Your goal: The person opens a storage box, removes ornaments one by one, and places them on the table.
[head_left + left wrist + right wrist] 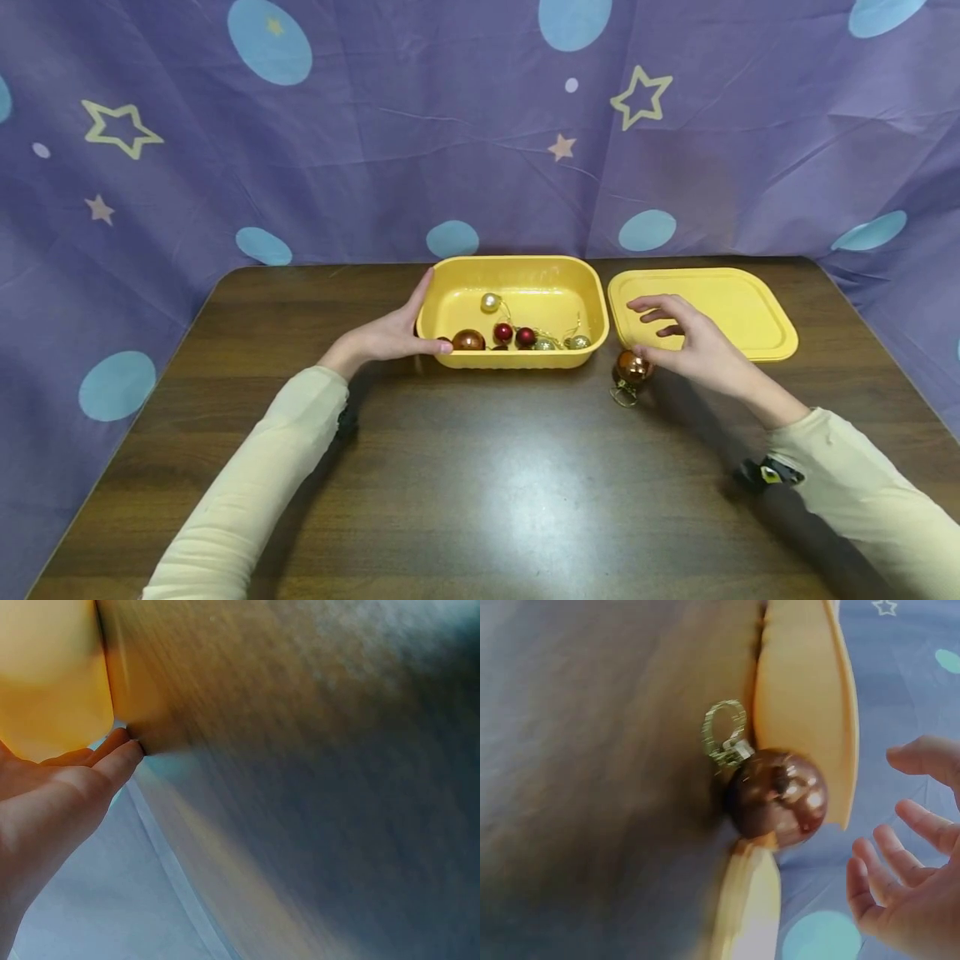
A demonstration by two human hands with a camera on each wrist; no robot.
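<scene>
My left hand (386, 333) holds the left end of a yellow plastic box (525, 360), thumb at the front corner and fingers along the side wall. Inside lie several small Christmas baubles: a copper one (468, 340), dark red ones (503, 333) and pale gold ones (490, 302) with gold loops. Right of the box, on the table, sits another shiny copper bauble (630, 368), its gold string loop towards me. Over it hovers my right hand (697, 346), fingers spread and slightly bent. The right wrist view shows a gap between those fingers (907, 862) and the bauble.
A yellow lid (720, 308) lies flat on the table right of the box, behind the loose bauble. The brown wooden table (465, 467) ends at a purple curtain (495, 150) with stars and blue ovals, close behind box and lid.
</scene>
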